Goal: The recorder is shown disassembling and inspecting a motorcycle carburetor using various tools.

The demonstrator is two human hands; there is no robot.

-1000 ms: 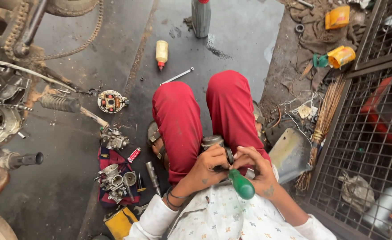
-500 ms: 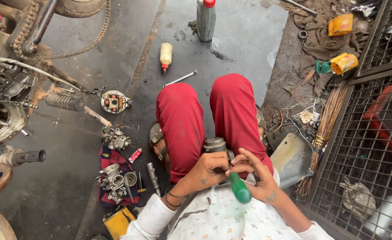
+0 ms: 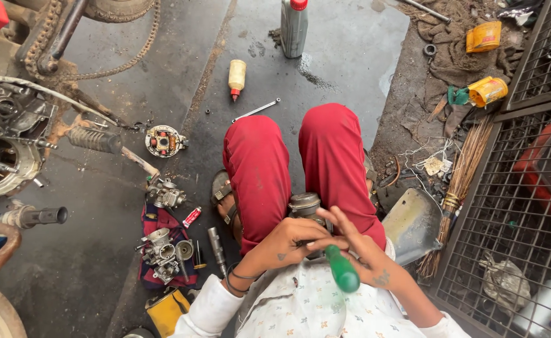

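metal and grease fill the view: a dull grey cylindrical metal part (image 3: 305, 206) sits in the person's lap between two red-trousered knees. left hand (image 3: 291, 241) wraps its side, fingers curled tight around it. right hand (image 3: 360, 250) sits just beside it, gripping a screwdriver with a smooth, glossy green handle (image 3: 342, 269); several of its fingers (image 3: 333, 220) stand spread and straight above the handle. the screwdriver's shaft and tip are hidden behind the hands, so where it meets the part cannot be made out.

on the stained concrete floor (image 3: 100, 263) to the left, a red and blue cloth (image 3: 156, 250) carries cast-metal carburettor pieces (image 3: 163, 250), knobbly and grey. a round wound coil plate (image 3: 163, 141) lies further off, with a slim wrench (image 3: 255, 110) and a small cream bottle with a red tip (image 3: 236, 77) near the knees. a grey oil bottle (image 3: 294, 24) with a red cap stands upright at the top. an oily chain (image 3: 81, 59) droops from a partly stripped engine (image 3: 6, 144), cut off by the left edge.

right of the legs lie a dented metal dustpan (image 3: 413, 222), a bundle of stiff broom twigs (image 3: 460, 181), two crushed yellow containers (image 3: 485, 37) in dirt, and a rusty wire mesh cage (image 3: 525, 206) whose contents are blurred.
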